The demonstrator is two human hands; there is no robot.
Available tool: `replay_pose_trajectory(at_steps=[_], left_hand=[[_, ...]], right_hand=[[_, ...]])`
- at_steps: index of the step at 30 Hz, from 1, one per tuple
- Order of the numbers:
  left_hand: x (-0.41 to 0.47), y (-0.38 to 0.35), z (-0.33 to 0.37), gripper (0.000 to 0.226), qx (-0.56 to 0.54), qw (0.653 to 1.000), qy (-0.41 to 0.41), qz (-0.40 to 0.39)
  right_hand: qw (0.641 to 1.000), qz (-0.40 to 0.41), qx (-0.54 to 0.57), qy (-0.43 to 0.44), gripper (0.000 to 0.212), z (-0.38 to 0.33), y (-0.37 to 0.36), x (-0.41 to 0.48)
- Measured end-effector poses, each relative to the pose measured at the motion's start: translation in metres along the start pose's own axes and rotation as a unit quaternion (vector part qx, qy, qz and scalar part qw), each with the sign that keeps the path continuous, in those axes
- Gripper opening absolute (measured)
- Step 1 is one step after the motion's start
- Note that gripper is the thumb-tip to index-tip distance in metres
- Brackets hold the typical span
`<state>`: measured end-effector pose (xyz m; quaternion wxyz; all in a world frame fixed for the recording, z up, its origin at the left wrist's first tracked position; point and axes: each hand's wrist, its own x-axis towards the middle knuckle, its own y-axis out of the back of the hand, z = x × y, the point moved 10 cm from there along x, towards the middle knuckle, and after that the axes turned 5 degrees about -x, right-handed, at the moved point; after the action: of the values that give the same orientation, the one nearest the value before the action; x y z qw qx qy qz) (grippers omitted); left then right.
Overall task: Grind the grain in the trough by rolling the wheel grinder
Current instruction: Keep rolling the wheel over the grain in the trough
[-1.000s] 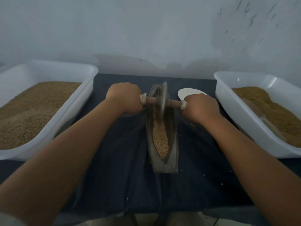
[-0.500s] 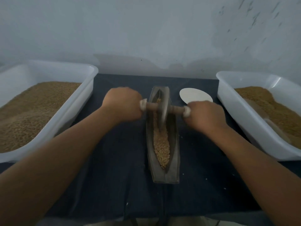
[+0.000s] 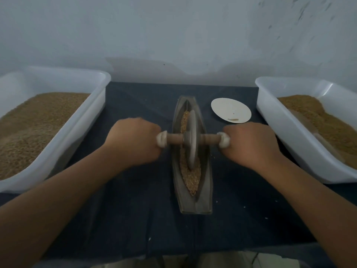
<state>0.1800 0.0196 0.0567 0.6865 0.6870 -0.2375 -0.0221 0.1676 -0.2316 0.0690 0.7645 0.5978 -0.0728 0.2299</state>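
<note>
Gripping the wheel grinder [image 3: 191, 140] from both sides: with the left hand [image 3: 133, 141] closed in a fist round the left end of its wooden axle [image 3: 173, 138], with the right hand [image 3: 251, 144] closed the same way round the right end, backs of both turned upward, bare forearms reaching in from the near corners. Just inside each fist, a knob of white wrapping [image 3: 161, 139] on the axle, touching the knuckles. Between the fists, the grey disc of the grinder, upright on its edge, about midway along the trough [image 3: 206, 194], lower rim sunk in the grain [image 3: 192, 176]. Of that grain, a narrow tan strip along the groove, showing both beyond the disc and nearer, tapering to a point toward the near end. The trough itself long, boat-shaped and dark grey, lengthwise away from the viewer, flat on the dark blue cloth of the worktop [image 3: 135, 219]. On the cloth near the trough, a few pale specks. Just beyond the right hand, apart from the trough, a round white plate [image 3: 230, 110] with a small brownish smear near its front edge. Farther out to the left, a white plastic tub [image 3: 92, 120] heaped with tan grain; farther out to the right, a second white tub [image 3: 280, 132], also holding tan grain, with a flat brownish shape half buried in it, too blurred to name. Behind everything, a pale wall [image 3: 173, 35] with dark flecks at the upper right.
</note>
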Motion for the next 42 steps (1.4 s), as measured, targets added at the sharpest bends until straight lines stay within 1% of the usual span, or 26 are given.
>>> replay_pose_trajectory(at_steps=[2, 4, 7, 9, 12, 13, 14, 15, 16, 18, 20, 21, 23, 25, 27, 29, 31, 33, 35, 37, 39, 42], left_hand=[[0.033, -0.005, -0.01, 0.03, -0.017, 0.998, 0.045, -0.029], [0.057, -0.008, -0.019, 0.028, -0.038, 0.996, 0.077, -0.038], [0.051, -0.014, -0.021, 0.029, -0.067, 0.993, 0.088, -0.04], [0.026, -0.013, -0.016, 0.033, -0.055, 0.996, 0.067, -0.02], [-0.022, 0.01, 0.007, 0.038, -0.018, 0.996, -0.02, 0.082], [-0.033, 0.02, 0.013, 0.035, -0.02, 0.992, -0.047, 0.115], [-0.037, 0.026, 0.017, 0.033, -0.022, 0.989, -0.065, 0.13], [-0.034, 0.025, 0.017, 0.033, -0.014, 0.99, -0.068, 0.123], [-0.026, 0.019, 0.015, 0.035, 0.0, 0.994, -0.057, 0.098], [0.003, 0.003, 0.004, 0.032, 0.011, 0.999, -0.007, 0.037], [0.037, -0.003, -0.009, 0.027, -0.002, 0.999, 0.044, 0.013], [0.051, -0.005, -0.013, 0.028, -0.007, 0.998, 0.059, 0.011], [0.068, 0.0, -0.016, 0.033, -0.011, 0.997, 0.066, 0.026], [0.065, 0.002, -0.014, 0.035, -0.012, 0.998, 0.062, 0.028], [0.039, 0.0, -0.011, 0.031, -0.012, 0.998, 0.055, 0.027], [-0.001, 0.004, -0.001, 0.037, -0.011, 0.998, 0.028, 0.061], [-0.035, 0.016, 0.01, 0.043, -0.026, 0.995, -0.011, 0.094], [-0.046, 0.018, 0.01, 0.043, -0.034, 0.994, -0.02, 0.1], [-0.034, 0.012, 0.007, 0.043, -0.013, 0.996, -0.006, 0.088], [-0.003, 0.003, -0.001, 0.04, 0.0, 0.998, 0.021, 0.065], [0.031, -0.002, -0.013, 0.036, -0.016, 0.997, 0.056, 0.047], [0.056, -0.004, -0.022, 0.034, -0.048, 0.995, 0.087, 0.028]], right_hand=[[1.0, 0.018, -0.004, -0.024, 0.046, 0.001, -0.003, 0.029], [0.999, 0.041, 0.007, -0.03, 0.043, -0.001, 0.003, 0.053], [0.999, 0.015, 0.028, -0.009, 0.043, -0.005, 0.006, 0.058], [1.0, 0.017, 0.023, 0.012, 0.041, -0.008, 0.012, 0.036], [0.998, 0.06, 0.019, 0.019, 0.042, -0.01, 0.025, -0.016], [0.997, 0.073, 0.028, 0.019, 0.042, -0.009, 0.027, -0.03], [0.996, 0.08, 0.035, 0.017, 0.042, -0.007, 0.026, -0.038], [0.996, 0.081, 0.035, 0.012, 0.043, -0.005, 0.023, -0.038], [0.997, 0.074, 0.025, 0.006, 0.045, -0.003, 0.018, -0.032], [0.999, 0.05, 0.006, -0.013, 0.046, 0.001, 0.005, -0.004], [0.998, 0.051, -0.003, -0.028, 0.042, 0.003, -0.004, 0.031], [0.998, 0.052, -0.002, -0.032, 0.04, 0.004, -0.005, 0.047], [0.999, 0.031, 0.02, -0.034, 0.035, 0.004, -0.006, 0.066], [0.999, 0.012, 0.037, -0.026, 0.036, 0.002, -0.006, 0.063], [0.999, 0.034, 0.024, -0.004, 0.04, -0.002, 0.006, 0.041], [0.998, 0.069, 0.001, 0.011, 0.045, -0.007, 0.021, 0.01], [0.996, 0.082, -0.007, 0.023, 0.044, -0.01, 0.031, -0.016], [0.995, 0.09, -0.012, 0.031, 0.042, -0.011, 0.03, -0.026], [0.996, 0.086, -0.012, 0.022, 0.044, -0.01, 0.024, -0.015], [0.996, 0.084, -0.007, -0.003, 0.045, -0.006, 0.016, 0.01], [0.996, 0.083, -0.014, -0.016, 0.044, -0.005, 0.006, 0.037], [0.999, 0.048, -0.013, -0.013, 0.042, -0.005, 0.002, 0.065]])
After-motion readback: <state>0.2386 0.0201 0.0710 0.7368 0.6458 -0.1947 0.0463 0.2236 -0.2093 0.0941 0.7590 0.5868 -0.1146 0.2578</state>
